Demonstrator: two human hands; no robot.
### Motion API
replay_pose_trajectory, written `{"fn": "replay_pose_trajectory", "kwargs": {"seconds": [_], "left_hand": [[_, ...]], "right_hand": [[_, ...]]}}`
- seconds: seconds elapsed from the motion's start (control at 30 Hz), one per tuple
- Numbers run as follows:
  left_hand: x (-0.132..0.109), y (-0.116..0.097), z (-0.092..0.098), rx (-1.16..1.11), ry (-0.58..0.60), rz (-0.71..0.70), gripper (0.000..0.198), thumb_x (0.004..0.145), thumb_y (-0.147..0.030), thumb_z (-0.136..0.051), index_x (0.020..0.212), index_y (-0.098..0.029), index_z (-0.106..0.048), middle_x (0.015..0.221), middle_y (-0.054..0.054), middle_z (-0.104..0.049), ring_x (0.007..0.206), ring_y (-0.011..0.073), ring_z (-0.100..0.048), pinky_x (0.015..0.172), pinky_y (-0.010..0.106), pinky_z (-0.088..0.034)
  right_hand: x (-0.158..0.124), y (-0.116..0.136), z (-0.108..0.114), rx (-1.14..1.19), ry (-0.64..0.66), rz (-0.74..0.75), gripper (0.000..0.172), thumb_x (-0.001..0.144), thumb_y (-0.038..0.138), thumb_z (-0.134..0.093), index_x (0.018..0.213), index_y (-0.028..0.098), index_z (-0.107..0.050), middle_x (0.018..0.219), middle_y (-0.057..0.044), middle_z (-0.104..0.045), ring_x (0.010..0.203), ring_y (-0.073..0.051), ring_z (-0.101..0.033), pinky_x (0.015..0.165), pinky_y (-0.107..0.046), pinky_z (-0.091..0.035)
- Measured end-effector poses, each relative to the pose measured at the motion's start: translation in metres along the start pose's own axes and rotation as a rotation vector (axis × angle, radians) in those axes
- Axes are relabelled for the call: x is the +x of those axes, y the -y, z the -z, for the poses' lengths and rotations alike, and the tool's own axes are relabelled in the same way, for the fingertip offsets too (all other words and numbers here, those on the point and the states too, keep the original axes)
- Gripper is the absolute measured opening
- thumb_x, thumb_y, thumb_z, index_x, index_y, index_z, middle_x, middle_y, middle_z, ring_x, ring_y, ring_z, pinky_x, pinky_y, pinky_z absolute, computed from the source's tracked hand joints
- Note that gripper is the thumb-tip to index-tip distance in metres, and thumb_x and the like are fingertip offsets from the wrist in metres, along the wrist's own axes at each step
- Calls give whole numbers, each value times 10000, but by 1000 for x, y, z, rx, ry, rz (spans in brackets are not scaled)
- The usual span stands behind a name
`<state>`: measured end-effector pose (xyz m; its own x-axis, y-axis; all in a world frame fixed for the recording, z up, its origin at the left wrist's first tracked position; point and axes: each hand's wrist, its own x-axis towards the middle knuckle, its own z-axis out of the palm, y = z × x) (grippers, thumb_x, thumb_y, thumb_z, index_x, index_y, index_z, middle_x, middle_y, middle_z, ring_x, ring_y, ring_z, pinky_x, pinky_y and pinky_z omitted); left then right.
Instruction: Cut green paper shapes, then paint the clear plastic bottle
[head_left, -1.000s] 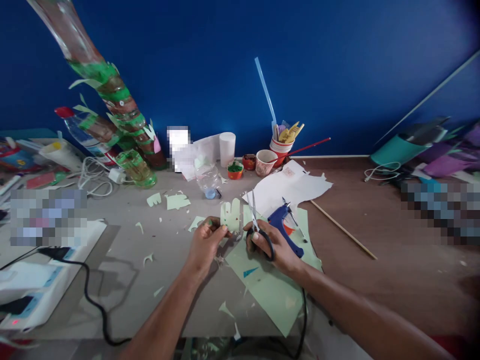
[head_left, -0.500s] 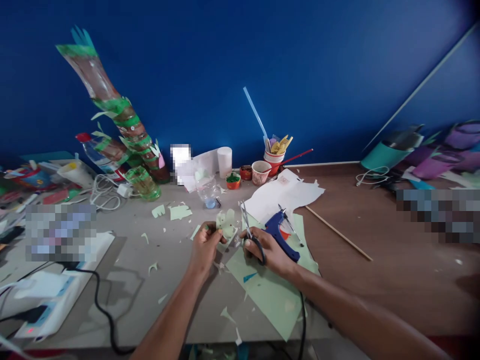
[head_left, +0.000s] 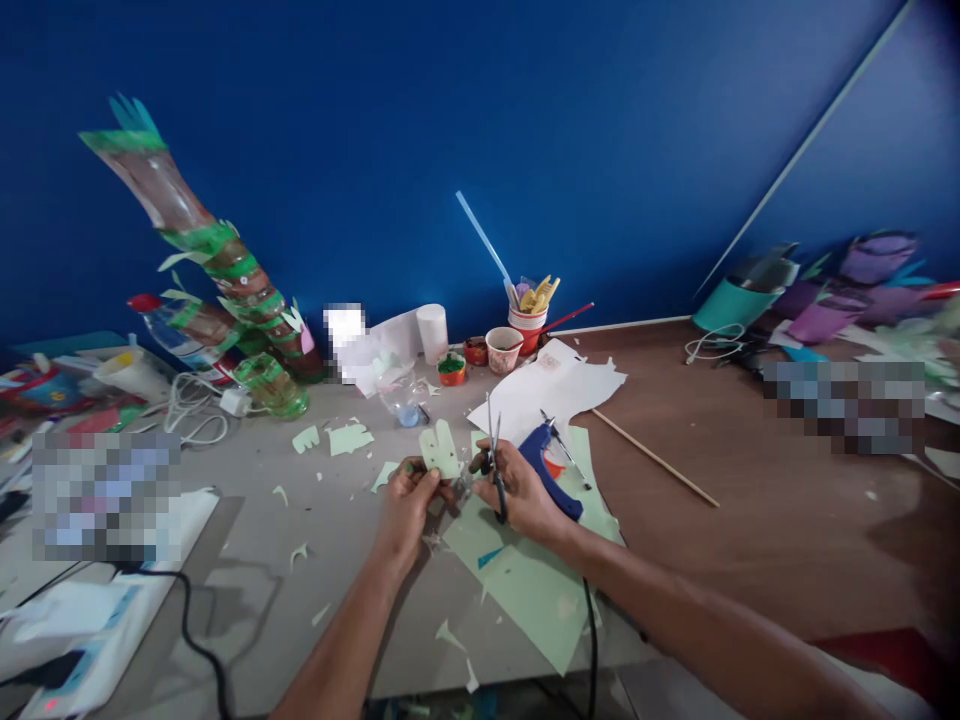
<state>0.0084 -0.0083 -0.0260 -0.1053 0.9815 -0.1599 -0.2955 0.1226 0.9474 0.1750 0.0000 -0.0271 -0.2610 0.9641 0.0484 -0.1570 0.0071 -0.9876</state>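
Note:
Between the thumb and fingers of my left hand (head_left: 414,498) is a small pale green paper cutout (head_left: 441,450) with rounded lobes and a few dark specks. My right hand (head_left: 521,492) is closed around the handles of a pair of scissors (head_left: 495,465), whose blades point up and away, apart from the cutout. Under and beside my right hand lies a larger pale green sheet (head_left: 525,600). A blue glue gun (head_left: 551,475) rests on that sheet, just right of my right hand.
A painted bottle tower (head_left: 240,270) leans at the left. Paint cups (head_left: 451,368) and a cup of plastic cutlery (head_left: 529,325) stand by the wall. White paper (head_left: 555,385) and a wooden stick (head_left: 656,458) lie right of centre. A power strip (head_left: 157,590) sits front left.
The cutout in my left hand has turned more upright, its lobes now pointing up. The scissors have turned in my right hand. The whole view has shifted slightly.

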Motion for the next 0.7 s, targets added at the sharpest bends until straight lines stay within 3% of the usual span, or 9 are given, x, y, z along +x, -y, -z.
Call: {"fn": "replay_pose_trajectory", "kwargs": {"seconds": [0.2, 0.33, 0.53, 0.7], "left_hand": [[-12, 4, -12, -42, 111, 148, 284, 708, -338, -754, 849, -164, -580, 707, 13, -684, 571, 132, -630, 573, 265, -502], [-17, 1, -14, -50, 138, 220, 291, 698, -348, -770, 834, -168, -587, 693, 10, -676, 547, 133, -625, 558, 262, -495], [-18, -1, -12, -37, 276, 271, 303, 735, -383, -739, 920, -163, -640, 720, 45, -690, 553, 160, -630, 567, 292, -502], [-16, 1, -10, 16, 218, 253, 255, 731, -379, -738, 831, -162, -649, 624, 16, -664, 501, 145, -602, 535, 273, -484]], "right_hand": [[0, 3, -1, 34, -81, -30, 470, 714, 310, -729, 1084, 227, -451, 856, -10, -571, 761, -148, -576, 684, -284, -465], [-1, 4, 1, 11, -86, -45, 446, 715, 279, -710, 1062, 231, -433, 766, 22, -546, 637, -120, -534, 581, -253, -442], [-3, 8, 4, 9, -23, -85, 440, 716, 270, -696, 1060, 230, -424, 754, 39, -511, 570, -88, -479, 514, -216, -399], [-4, 15, 4, 11, 25, -151, 446, 703, 329, -732, 1019, 221, -437, 733, 43, -496, 581, -94, -476, 536, -226, -398]]}}
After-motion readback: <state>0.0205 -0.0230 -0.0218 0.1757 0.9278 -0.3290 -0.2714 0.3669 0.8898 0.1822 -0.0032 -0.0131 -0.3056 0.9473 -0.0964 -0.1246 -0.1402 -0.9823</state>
